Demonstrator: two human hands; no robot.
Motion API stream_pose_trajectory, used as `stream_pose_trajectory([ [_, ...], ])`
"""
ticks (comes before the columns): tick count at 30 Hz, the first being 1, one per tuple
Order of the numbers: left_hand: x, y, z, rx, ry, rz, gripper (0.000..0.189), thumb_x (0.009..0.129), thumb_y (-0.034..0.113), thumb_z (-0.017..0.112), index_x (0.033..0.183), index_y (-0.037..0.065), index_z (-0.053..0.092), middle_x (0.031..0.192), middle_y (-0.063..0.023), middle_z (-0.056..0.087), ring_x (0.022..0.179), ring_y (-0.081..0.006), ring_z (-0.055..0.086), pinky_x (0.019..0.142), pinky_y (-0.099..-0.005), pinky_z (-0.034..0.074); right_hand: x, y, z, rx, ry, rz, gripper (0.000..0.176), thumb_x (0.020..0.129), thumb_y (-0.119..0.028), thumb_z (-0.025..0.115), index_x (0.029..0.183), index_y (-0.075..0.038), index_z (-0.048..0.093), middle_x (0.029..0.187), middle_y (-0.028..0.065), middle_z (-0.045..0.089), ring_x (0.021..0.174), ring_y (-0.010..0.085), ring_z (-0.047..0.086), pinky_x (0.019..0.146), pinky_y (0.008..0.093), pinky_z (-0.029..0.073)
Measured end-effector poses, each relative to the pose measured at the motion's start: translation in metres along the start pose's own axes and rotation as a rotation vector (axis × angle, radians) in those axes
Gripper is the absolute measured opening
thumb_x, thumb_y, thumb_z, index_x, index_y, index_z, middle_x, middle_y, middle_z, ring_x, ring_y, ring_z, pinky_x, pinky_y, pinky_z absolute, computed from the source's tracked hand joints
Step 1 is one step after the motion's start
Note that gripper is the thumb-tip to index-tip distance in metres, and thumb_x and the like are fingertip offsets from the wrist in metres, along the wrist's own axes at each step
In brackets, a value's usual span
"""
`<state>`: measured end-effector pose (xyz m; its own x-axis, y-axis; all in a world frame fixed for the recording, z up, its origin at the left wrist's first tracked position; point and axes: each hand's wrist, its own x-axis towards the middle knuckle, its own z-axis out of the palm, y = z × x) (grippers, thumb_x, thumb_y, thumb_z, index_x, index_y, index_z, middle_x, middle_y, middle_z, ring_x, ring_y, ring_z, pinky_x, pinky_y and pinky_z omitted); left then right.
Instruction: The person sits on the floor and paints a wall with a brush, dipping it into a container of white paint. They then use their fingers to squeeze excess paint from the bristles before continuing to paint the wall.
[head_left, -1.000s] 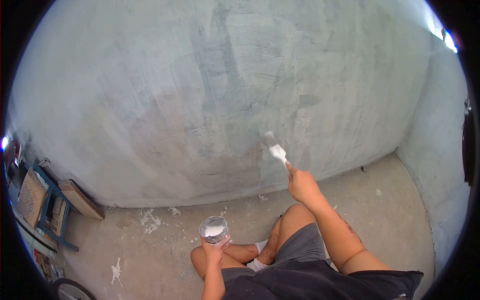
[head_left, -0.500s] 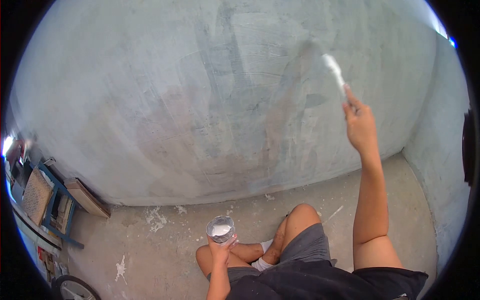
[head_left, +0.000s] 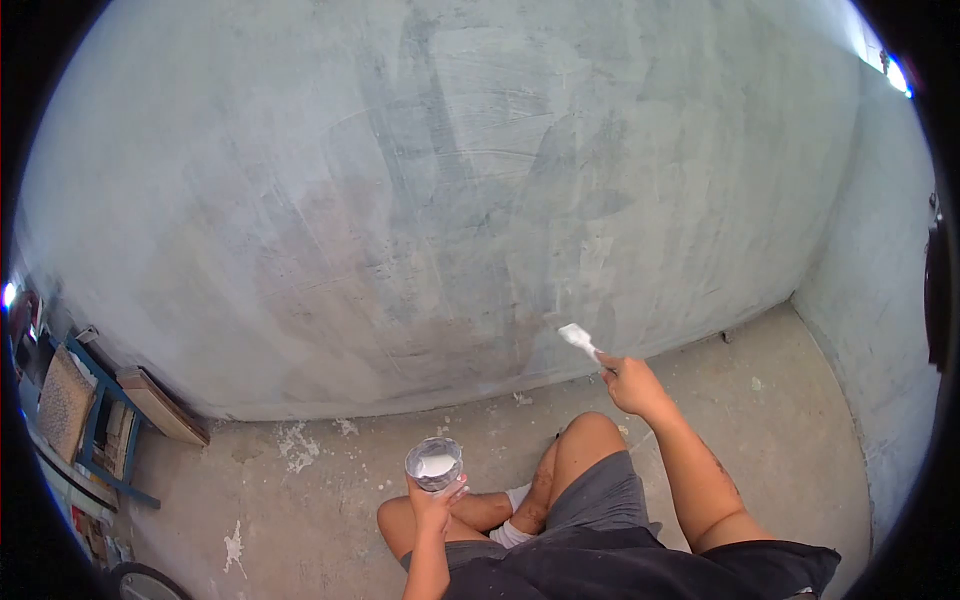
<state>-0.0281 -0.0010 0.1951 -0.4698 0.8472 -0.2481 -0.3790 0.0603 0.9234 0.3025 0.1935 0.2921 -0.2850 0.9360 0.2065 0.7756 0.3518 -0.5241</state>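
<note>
My left hand (head_left: 432, 507) holds a round bowl (head_left: 421, 452) from below, above my crossed legs. White, paint-like material (head_left: 437, 466) lies inside it, and the bowl's wall is smeared grey. With closed fingers, my right hand (head_left: 634, 387) grips a white paintbrush (head_left: 577, 337) by its handle. The brush slants up and to the left, its head right at the lower part of the grey wall (head_left: 330, 230). Darker streaks and thin ridges mark the wall's surface.
A blue wooden frame (head_left: 92, 432) with a woven panel stands at the left, beside boards (head_left: 165, 407) leaning on the wall. A wheel (head_left: 145, 583) shows at the lower left. White splashes (head_left: 297, 447) dot the concrete floor (head_left: 310, 530). A side wall (head_left: 858, 300) rises at the right.
My right hand has brought the paintbrush down and to the left, from the upper wall to its lower part. The left hand still holds the bowl in nearly the same place.
</note>
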Motion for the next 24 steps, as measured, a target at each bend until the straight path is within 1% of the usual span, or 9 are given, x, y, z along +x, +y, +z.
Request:
stream_pose_trajectory([
  [1,0.000,0.000,0.000,0.004,-0.001,-0.008,0.082,0.072,-0.011,0.076,0.137,0.018,0.034,0.124,-0.0097,0.054,0.106,-0.0271,0.060,0.074,-0.0494,0.061,0.001,0.002,-0.003,0.001,-0.005,0.008,0.042,0.091,-0.014,0.059,0.133,-0.008,0.058,0.085,0.0295,0.064,0.074,0.0413,0.066,0.074,0.0481,0.051],
  [3,-0.001,-0.001,-0.002,-0.050,0.033,0.005,0.082,0.069,-0.013,0.077,0.134,0.013,0.035,0.117,-0.0129,0.058,0.094,-0.0262,0.067,0.067,-0.0376,0.063,0.009,0.002,-0.023,0.178,-0.100,0.060,0.039,0.094,-0.019,0.059,0.132,-0.009,0.060,0.083,0.0213,0.069,0.070,0.0334,0.066,0.063,0.0412,0.051],
  [5,0.000,-0.001,-0.003,-0.042,0.033,-0.009,0.082,0.069,-0.013,0.077,0.134,0.013,0.035,0.117,-0.0126,0.058,0.094,-0.0259,0.067,0.067,-0.0371,0.063,0.024,-0.002,-0.064,0.546,-0.123,0.321,0.041,0.096,-0.021,0.059,0.136,-0.011,0.058,0.070,0.0038,0.059,0.056,0.0147,0.052,0.051,0.0303,0.044],
  [7,-0.002,-0.001,0.003,-0.048,0.030,-0.013,0.081,0.069,-0.013,0.077,0.134,0.013,0.035,0.117,-0.0124,0.058,0.094,-0.0257,0.066,0.067,-0.0366,0.062,0.033,0.006,-0.104,1.009,0.025,0.422,0.044,0.098,-0.019,0.056,0.141,-0.013,0.053,0.065,-0.0058,0.039,0.052,0.0051,0.034,0.043,0.0227,0.032],
  [9,-0.004,0.008,0.006,-0.037,0.036,0.000,0.080,0.069,-0.013,0.077,0.133,0.013,0.036,0.117,-0.0126,0.058,0.094,-0.0256,0.067,0.066,-0.0356,0.062,0.041,0.027,-0.133,1.177,0.224,0.442,0.046,0.099,-0.018,0.054,0.144,-0.014,0.047,0.063,-0.0085,0.032,0.046,0.0035,0.026,0.039,0.0212,0.024],
  [15,0.000,-0.006,-0.005,-0.102,0.100,-0.028,0.084,0.068,-0.013,0.077,0.135,0.015,0.034,0.116,-0.0127,0.057,0.092,-0.0254,0.066,0.064,-0.0346,0.062,0.028,0.068,-0.169,1.315,0.569,0.418,0.047,0.099,-0.015,0.051,0.146,-0.014,0.046,0.065,-0.0072,0.034,0.046,0.0041,0.027,0.037,0.0211,0.024],
  [19,0.008,-0.010,-0.009,-0.006,0.089,-0.012,0.089,0.068,-0.012,0.077,0.137,0.016,0.030,0.118,-0.0119,0.056,0.094,-0.0250,0.065,0.066,-0.0363,0.062,0.031,0.040,-0.131,1.162,0.346,0.437,0.043,0.098,-0.019,0.056,0.140,-0.012,0.052,0.064,-0.0064,0.038,0.046,0.0052,0.033,0.038,0.0221,0.028],
  [22,0.012,-0.015,-0.015,0.032,0.044,-0.024,0.089,0.069,-0.012,0.077,0.139,0.017,0.029,0.119,-0.0120,0.056,0.097,-0.0255,0.064,0.069,-0.0375,0.062,0.017,-0.016,-0.082,0.852,-0.021,0.393,0.046,0.096,-0.027,0.062,0.139,-0.012,0.055,0.065,-0.0046,0.046,0.052,0.0066,0.041,0.043,0.0243,0.037],
  [24,0.010,-0.015,-0.011,0.015,0.052,-0.043,0.089,0.069,-0.012,0.077,0.139,0.017,0.029,0.119,-0.0117,0.056,0.098,-0.0254,0.064,0.069,-0.0378,0.062,0.004,-0.049,-0.057,0.891,-0.240,0.314,0.051,0.096,-0.029,0.063,0.143,-0.016,0.051,0.068,-0.0039,0.046,0.055,0.0060,0.041,0.043,0.0243,0.036],
])
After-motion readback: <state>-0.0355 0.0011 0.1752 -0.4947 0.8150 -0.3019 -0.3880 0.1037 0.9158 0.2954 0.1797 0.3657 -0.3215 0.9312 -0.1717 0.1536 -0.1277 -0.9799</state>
